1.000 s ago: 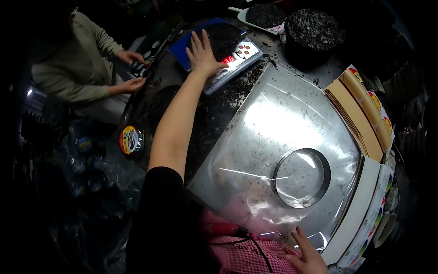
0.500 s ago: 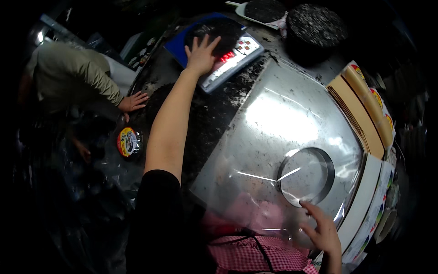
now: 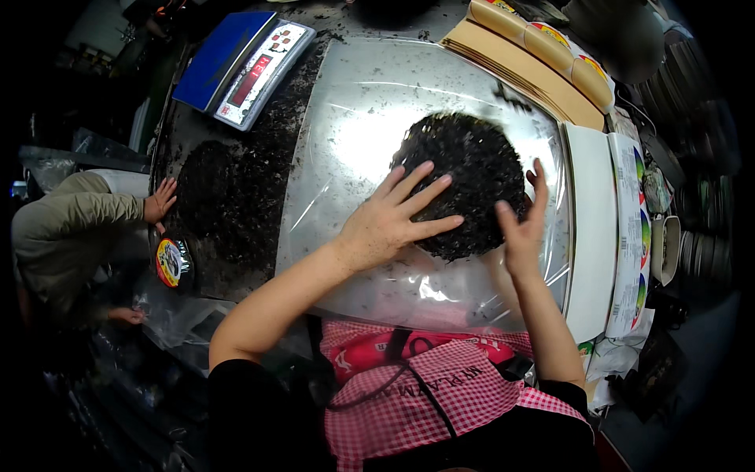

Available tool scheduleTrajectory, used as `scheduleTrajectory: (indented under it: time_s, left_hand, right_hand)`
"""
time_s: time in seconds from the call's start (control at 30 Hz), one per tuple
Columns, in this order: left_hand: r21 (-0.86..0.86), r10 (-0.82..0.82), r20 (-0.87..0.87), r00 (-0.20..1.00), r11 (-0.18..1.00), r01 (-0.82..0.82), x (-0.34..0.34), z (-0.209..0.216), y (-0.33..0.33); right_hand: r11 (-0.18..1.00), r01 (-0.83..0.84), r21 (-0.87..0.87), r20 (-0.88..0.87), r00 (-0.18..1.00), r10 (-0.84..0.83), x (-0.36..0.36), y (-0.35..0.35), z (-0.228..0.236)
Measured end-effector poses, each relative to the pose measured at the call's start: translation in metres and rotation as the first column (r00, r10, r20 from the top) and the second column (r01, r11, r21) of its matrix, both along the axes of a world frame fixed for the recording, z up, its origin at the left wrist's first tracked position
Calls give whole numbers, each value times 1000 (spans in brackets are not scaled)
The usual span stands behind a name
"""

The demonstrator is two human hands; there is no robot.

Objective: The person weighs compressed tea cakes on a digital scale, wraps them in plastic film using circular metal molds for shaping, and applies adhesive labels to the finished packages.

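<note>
A round cake of dark, flaky shreds [image 3: 468, 185], like dried seaweed, is over the shiny plastic-covered sheet [image 3: 354, 102] in front of me. My left hand [image 3: 389, 216] reaches across its near-left side with the fingers spread, some of them over the shreds. At the cake's right edge is my right hand [image 3: 525, 224], thumb and fingers apart. The metal ring seen earlier on the sheet does not show; the cake covers that part. Whether the cake rests on the sheet or is just above it, I cannot tell.
A blue-and-white scale [image 3: 263, 75] with a red display stands at the far left. Loose dark shreds [image 3: 228, 204] litter the table below it. Stacked brown paper sheets [image 3: 519, 71] and white packaging [image 3: 594, 236] line the right. Another person's hand [image 3: 160, 200] rests at the left table edge, near a round labelled packet [image 3: 173, 262].
My left hand has left the scale for the sheet, and the dark cake is now between my hands. My right hand has moved up along the cake's side. The view has shifted.
</note>
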State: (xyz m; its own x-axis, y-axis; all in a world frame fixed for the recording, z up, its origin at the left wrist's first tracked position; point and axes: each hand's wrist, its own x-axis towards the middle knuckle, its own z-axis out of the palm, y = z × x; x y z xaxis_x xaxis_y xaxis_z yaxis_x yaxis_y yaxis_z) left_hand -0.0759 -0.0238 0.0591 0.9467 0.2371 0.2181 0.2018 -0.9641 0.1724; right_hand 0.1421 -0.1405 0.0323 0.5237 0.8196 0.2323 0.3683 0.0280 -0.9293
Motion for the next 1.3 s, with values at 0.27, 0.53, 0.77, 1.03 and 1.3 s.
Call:
scheduleTrajectory:
  time_s: [0.27, 0.53, 0.77, 1.03, 1.3]
  left_hand:
    - [-272, 208, -166, 964, 930, -247, 34, 17, 2]
    - [14, 208, -576, 791, 970, -245, 78, 3, -6]
    - [-261, 284, -339, 897, 887, -380, 61, -7, -2]
    - [-480, 421, 78, 904, 810, -336, 21, 18, -14]
    - [-518, 337, -129, 933, 779, -353, -4, 18, -41]
  right_hand:
    - [819, -322, -475, 563, 605, 563, 20, 25, 39]
    - [745, -282, -605, 561, 513, 649, 10, 48, 20]
    - [970, 210, -122, 900, 435, 19, 120, 81, 4]
    - [874, -342, -347, 677, 553, 485, 31, 35, 81]
    - [897, -394, -201, 816, 440, 376, -23, -55, 97]
